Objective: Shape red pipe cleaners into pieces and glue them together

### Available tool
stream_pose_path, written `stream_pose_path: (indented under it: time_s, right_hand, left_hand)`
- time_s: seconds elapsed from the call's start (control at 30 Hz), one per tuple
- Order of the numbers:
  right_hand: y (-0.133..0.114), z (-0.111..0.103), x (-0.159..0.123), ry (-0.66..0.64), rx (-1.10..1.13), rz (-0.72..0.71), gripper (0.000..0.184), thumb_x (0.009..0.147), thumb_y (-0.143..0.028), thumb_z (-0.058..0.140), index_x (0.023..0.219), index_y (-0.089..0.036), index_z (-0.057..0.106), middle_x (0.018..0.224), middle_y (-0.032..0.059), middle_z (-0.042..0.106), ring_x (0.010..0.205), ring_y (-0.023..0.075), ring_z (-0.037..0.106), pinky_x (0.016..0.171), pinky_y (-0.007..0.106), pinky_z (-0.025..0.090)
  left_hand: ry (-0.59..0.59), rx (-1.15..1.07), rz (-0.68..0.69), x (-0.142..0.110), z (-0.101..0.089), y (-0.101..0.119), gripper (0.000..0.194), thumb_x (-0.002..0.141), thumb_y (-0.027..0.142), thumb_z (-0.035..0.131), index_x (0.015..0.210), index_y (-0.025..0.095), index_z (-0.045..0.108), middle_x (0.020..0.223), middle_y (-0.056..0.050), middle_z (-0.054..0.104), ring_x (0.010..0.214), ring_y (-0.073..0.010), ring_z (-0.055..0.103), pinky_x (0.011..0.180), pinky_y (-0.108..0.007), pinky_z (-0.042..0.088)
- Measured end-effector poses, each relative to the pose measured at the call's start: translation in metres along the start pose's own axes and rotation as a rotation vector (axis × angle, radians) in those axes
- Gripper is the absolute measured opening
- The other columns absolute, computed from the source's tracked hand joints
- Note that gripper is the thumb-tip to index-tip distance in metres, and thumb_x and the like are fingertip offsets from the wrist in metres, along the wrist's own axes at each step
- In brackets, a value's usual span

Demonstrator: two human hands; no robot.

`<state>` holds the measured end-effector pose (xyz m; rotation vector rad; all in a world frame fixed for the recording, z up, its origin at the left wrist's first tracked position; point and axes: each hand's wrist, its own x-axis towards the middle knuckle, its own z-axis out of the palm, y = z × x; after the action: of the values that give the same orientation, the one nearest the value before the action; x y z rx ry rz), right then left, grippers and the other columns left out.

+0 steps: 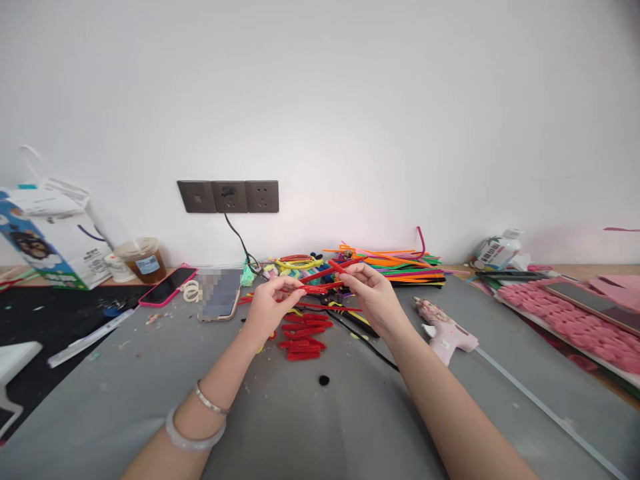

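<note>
In the head view my left hand [270, 305] is closed, thumb and fingers pinching a red pipe cleaner [316, 290]. To its right, my right hand [374, 297] pinches red pipe cleaner too, with lengths crossing between the two hands above the table. Whether both hands hold one piece or separate ones I cannot tell. Below them lies a pile of short folded red pipe cleaners [304, 337]. Pliers with black and yellow handles [361, 325] lie beneath my right hand, partly hidden. A small black pompom [324, 381] rests nearer to me on the grey table mat [300, 427].
Behind my hands, a bundle of coloured pipe cleaners [415, 275] lies along the wall. A pink glue gun [450, 340] is at right, beside a pink knitted piece [565, 320]. Phones, a drink cup [143, 262] and a carton [55, 233] stand left. A black cord [235, 230] hangs from the socket.
</note>
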<state>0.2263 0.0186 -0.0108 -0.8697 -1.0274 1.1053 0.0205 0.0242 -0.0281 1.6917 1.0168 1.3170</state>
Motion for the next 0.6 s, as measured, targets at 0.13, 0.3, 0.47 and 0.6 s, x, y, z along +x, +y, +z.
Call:
stream_pose_path:
  time_s: [0.13,0.3,0.47,0.6]
  right_hand:
    - [-0.002,-0.005,0.003,0.017,0.020,0.045,0.036,0.056,-0.040,0.089,0.075,-0.023,0.063,0.081,0.0025,0.076,0.088,0.0212,0.066,0.076,0.030,0.043]
    - [-0.004,-0.010,0.003,-0.046,-0.100,0.081,0.037,0.065,-0.049,0.081,0.086,-0.021,0.068,0.094,0.0076,0.077,0.080,0.0199,0.064,0.069,0.031,0.042]
    - [-0.004,-0.012,0.003,-0.123,-0.170,0.136,0.036,0.065,-0.051,0.081,0.079,-0.020,0.068,0.088,0.0057,0.075,0.076,0.0181,0.060,0.064,0.028,0.040]
    - [-0.004,-0.012,0.002,-0.144,-0.196,0.114,0.033,0.061,-0.048,0.084,0.072,-0.020,0.070,0.079,0.0021,0.070,0.074,0.0167,0.058,0.069,0.029,0.043]
  left_hand:
    - [0.002,-0.003,-0.002,0.001,0.000,0.001,0.018,0.078,0.033,0.069,0.084,0.017,0.070,0.084,-0.006,0.071,0.079,-0.0189,0.066,0.068,-0.027,0.051]
    - [0.008,-0.011,-0.029,0.000,0.000,0.006,0.019,0.076,0.034,0.070,0.082,0.016,0.070,0.084,-0.006,0.072,0.077,-0.0187,0.066,0.068,-0.027,0.053]
    - [-0.069,0.003,-0.034,-0.001,0.000,0.006,0.021,0.078,0.036,0.070,0.084,0.017,0.069,0.084,-0.005,0.072,0.076,-0.0185,0.067,0.068,-0.028,0.054]
    - [-0.163,0.034,-0.047,-0.002,0.000,0.005,0.021,0.080,0.037,0.069,0.085,0.017,0.069,0.083,-0.004,0.072,0.075,-0.0177,0.067,0.069,-0.028,0.054]
